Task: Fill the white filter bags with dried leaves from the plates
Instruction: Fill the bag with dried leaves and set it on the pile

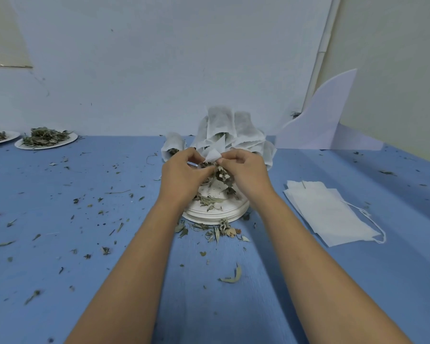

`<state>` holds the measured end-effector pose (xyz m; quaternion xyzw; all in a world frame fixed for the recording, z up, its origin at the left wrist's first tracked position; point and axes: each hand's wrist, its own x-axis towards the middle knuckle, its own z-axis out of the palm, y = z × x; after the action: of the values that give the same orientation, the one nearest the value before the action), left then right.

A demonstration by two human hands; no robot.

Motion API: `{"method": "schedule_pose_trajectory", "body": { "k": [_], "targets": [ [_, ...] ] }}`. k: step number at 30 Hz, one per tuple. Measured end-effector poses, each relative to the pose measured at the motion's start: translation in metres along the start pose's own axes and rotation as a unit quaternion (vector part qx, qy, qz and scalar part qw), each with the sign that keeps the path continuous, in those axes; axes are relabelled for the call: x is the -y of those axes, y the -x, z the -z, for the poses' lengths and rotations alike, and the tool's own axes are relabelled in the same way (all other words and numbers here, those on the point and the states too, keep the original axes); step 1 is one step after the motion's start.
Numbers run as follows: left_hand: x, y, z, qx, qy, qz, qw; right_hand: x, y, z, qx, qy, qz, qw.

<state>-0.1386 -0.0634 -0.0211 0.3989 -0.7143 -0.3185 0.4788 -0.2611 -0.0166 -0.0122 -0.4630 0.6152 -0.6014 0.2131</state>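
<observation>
Tabletop (60, 269): blue, strewn with leaf crumbs.
Plate stack (216, 214): white, under the hands, a few dried leaves (209, 201) on top.
Hands: left hand (184, 170) and right hand (243, 170), fingers curled, both pinch one filter bag (215, 151) above the stack.
Empty bags (330, 214): flat pile, right.
Filled bags (221, 122): heap just behind the hands.
Far plates (45, 142): leaf-heaped, far left.

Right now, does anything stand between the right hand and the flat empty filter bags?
Nothing visible does. Only blue table lies between the right hand, which pinches a filter bag, and the empty bags.
</observation>
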Motion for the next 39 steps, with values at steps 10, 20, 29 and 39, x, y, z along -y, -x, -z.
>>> {"method": "schedule_pose_trajectory", "body": {
  "k": [10,20,29,39],
  "targets": [
    [0.008,-0.003,0.001,-0.128,-0.038,0.021,0.991,0.011,0.008,-0.01,0.076,0.161,0.135,0.975],
    [0.002,-0.002,-0.003,-0.071,0.031,-0.011,0.997,0.004,0.004,-0.012,-0.01,0.011,0.036,0.999],
    [-0.002,-0.003,-0.003,0.062,0.093,0.022,0.994,-0.001,-0.002,-0.009,-0.026,-0.123,-0.046,0.991],
    [0.002,-0.003,-0.001,-0.093,0.028,0.018,0.995,0.007,0.007,-0.01,0.105,-0.008,0.034,0.994]
  ]
}}
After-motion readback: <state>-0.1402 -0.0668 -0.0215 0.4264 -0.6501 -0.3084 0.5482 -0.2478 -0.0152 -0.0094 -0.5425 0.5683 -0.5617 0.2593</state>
